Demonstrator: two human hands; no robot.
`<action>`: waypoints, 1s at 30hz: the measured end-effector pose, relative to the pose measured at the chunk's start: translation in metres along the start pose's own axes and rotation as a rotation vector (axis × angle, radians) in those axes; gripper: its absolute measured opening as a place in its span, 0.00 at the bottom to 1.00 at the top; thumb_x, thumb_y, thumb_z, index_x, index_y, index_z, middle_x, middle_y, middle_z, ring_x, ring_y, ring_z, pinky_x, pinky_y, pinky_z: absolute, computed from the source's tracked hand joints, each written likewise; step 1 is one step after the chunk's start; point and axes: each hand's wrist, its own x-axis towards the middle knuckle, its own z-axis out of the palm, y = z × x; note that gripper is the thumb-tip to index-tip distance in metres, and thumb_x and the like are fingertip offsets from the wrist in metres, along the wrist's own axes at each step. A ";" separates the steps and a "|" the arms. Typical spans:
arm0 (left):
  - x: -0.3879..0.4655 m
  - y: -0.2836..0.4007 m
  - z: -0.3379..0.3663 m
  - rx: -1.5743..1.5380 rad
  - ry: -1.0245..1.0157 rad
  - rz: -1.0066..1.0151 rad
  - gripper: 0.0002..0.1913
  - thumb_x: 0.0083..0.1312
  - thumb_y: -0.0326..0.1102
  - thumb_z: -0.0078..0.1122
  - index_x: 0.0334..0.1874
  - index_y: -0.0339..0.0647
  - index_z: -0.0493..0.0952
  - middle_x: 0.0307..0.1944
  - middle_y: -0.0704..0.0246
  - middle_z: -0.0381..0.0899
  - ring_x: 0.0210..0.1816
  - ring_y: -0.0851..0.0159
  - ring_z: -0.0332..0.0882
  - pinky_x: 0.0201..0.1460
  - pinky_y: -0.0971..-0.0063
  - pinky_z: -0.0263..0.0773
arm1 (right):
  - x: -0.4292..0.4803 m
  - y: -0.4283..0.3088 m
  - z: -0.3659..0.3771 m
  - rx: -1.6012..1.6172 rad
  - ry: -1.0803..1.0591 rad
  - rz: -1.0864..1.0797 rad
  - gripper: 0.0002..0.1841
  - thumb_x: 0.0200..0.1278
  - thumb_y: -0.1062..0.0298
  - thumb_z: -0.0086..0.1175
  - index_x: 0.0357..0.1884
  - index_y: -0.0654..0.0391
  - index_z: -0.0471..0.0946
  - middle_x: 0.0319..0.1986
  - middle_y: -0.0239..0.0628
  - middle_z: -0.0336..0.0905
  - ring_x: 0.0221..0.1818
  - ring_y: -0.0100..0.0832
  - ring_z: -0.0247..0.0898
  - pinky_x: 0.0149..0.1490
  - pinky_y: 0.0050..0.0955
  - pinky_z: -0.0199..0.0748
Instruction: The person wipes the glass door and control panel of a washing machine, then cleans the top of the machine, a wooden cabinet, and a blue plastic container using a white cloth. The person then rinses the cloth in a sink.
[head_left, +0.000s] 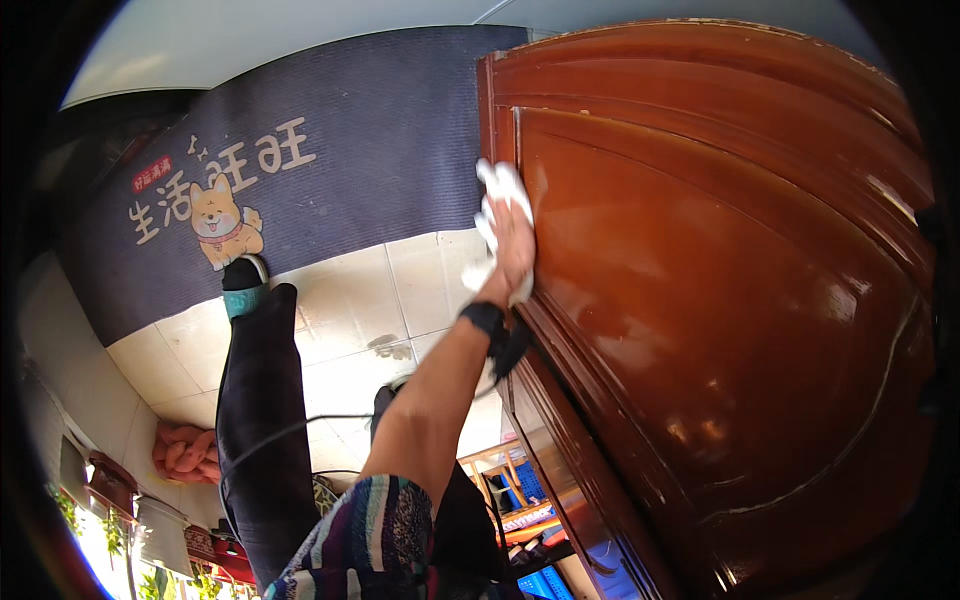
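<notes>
My left hand (516, 244) is pressed flat on a white cloth (504, 178) against the edge of a glossy red-brown wooden door (645, 247). Bunched cloth shows around the fingers and beside the palm; motion blurs both. A black band (486, 318) circles the wrist, and a dark loose piece hangs beside it. The raised panel of the door fills the right side, with light reflections and pale worn spots along its mouldings. My right hand is out of view.
A dark floor mat (390, 142) with a cartoon dog and writing covers part of the pale tiles (345, 300). My foot (244, 281) rests at its edge. A thin cable (330, 417) crosses my legs. Shelves (517, 517) with shoes and blue baskets stand below the door. Left lies a red knotted object (187, 454).
</notes>
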 end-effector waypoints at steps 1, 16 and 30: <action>-0.024 -0.018 0.003 0.044 0.025 0.017 0.32 0.73 0.49 0.21 0.69 0.27 0.45 0.72 0.48 0.30 0.73 0.50 0.25 0.73 0.64 0.23 | -0.001 0.001 -0.001 -0.002 0.009 -0.003 0.39 0.59 0.64 0.47 0.65 0.75 0.44 0.62 0.71 0.44 0.64 0.62 0.48 0.65 0.49 0.54; -0.218 0.281 -0.022 1.005 0.196 1.417 0.39 0.51 0.38 0.57 0.68 0.43 0.55 0.70 0.54 0.47 0.70 0.43 0.41 0.67 0.46 0.37 | 0.054 -0.032 0.022 0.134 0.183 -0.144 0.37 0.51 0.69 0.50 0.63 0.73 0.50 0.61 0.68 0.48 0.64 0.58 0.48 0.65 0.47 0.51; 0.101 0.148 -0.025 0.149 0.125 0.730 0.25 0.67 0.39 0.30 0.65 0.35 0.57 0.71 0.54 0.42 0.69 0.44 0.42 0.72 0.65 0.40 | 0.043 -0.018 0.038 0.018 0.116 0.024 0.37 0.56 0.69 0.48 0.65 0.72 0.46 0.64 0.66 0.43 0.65 0.58 0.45 0.66 0.48 0.48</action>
